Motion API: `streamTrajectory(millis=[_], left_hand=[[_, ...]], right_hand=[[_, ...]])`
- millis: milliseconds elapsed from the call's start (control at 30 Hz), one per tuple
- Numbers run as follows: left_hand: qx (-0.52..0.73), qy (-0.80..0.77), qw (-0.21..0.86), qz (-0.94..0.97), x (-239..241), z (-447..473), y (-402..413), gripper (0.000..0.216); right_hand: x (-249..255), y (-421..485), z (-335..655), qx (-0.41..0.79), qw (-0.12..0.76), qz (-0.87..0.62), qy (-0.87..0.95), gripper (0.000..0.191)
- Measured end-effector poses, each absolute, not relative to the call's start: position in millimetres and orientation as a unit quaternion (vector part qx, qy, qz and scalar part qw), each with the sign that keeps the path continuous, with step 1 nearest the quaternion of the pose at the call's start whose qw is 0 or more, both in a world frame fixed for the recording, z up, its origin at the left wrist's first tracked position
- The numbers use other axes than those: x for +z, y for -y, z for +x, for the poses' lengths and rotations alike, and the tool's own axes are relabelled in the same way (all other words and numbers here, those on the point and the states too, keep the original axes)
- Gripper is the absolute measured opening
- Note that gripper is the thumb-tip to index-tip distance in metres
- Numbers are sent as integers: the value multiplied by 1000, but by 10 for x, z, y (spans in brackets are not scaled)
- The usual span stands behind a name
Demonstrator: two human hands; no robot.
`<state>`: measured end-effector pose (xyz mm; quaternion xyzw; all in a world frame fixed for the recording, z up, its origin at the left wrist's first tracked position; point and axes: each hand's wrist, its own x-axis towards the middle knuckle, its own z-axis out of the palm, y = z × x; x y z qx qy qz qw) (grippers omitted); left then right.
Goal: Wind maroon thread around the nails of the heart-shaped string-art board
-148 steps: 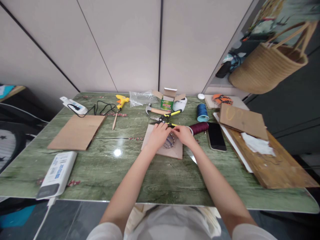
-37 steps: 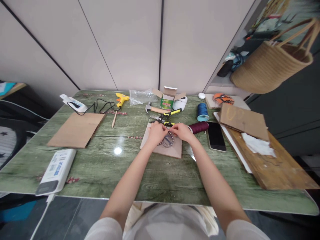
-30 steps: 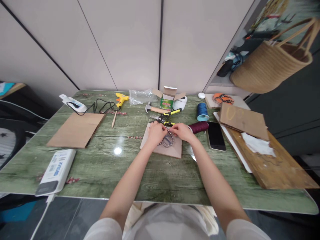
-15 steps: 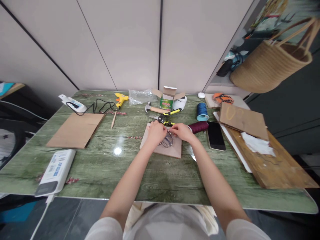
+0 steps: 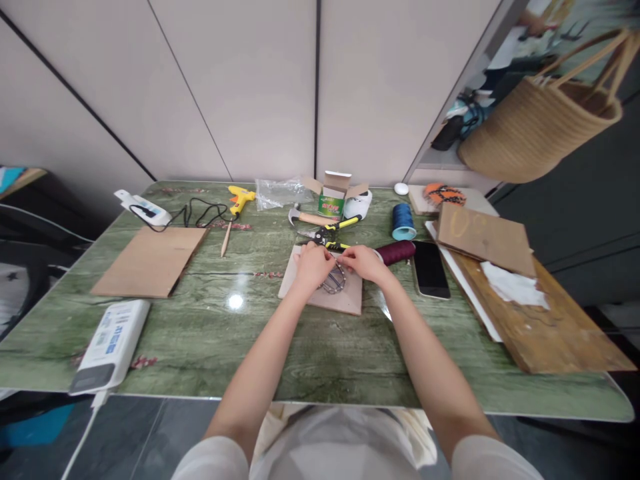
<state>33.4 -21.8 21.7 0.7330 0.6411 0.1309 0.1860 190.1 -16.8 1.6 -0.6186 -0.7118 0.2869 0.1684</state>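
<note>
A square light board (image 5: 345, 305) lies on the table, carrying a ring of small nails (image 5: 334, 288) with dark thread strung across it. My left hand (image 5: 313, 268) rests over the board's left side, its fingers closed near the top of the ring. Opposite it, my right hand (image 5: 364, 263) pinches at the ring's upper right. What the fingertips of either hand hold is too small to make out. Just beyond my hands are pliers with yellow-and-black handles (image 5: 324, 235). A spool of dark red thread (image 5: 397, 252) lies beside my right hand.
Behind stand a hammer (image 5: 313, 218), a green box (image 5: 332, 204) and a blue thread spool (image 5: 403, 222). A phone (image 5: 431, 270) and stacked boards (image 5: 560, 327) lie right. Leftward are a glue gun (image 5: 241, 199), cardboard (image 5: 150, 261) and a power strip (image 5: 111, 343).
My hands keep nearly the same place and pose over the ring. The view has shifted slightly. Another person's hand and white clothing have appeared at the top right.
</note>
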Motion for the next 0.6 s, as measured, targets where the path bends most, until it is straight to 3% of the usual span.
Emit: streamTrajectory(millis=[600], left_hand=[[123,-633,146,751,250,345,203,23]], right_hand=[[11,190,1921,291,167,-616,713,29]])
